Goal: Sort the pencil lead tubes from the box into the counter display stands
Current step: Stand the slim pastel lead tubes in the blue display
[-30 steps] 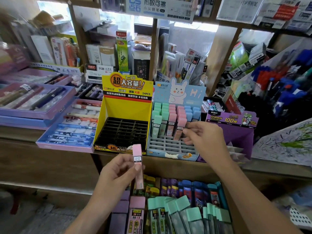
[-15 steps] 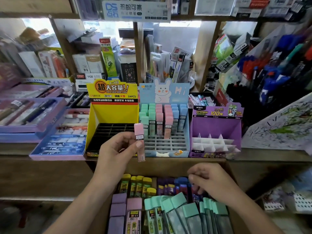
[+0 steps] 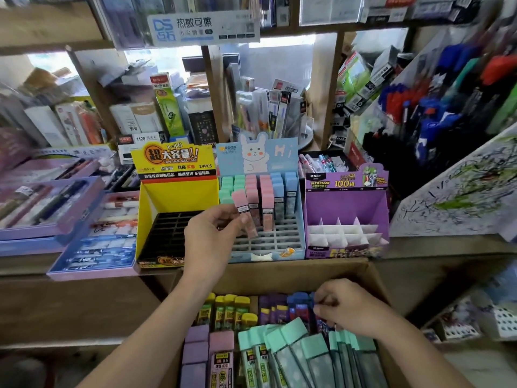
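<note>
One wide-angle camera on the head looks forward and down. It sits close above the box [image 3: 279, 273], facing the table [image 3: 436, 245] and shelves [image 3: 42, 32].

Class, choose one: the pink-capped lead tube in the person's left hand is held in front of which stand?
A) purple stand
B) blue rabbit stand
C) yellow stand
B: the left hand pinches the pink-capped lead tube over the grid of the blue rabbit stand, next to its standing pink tubes.
</note>
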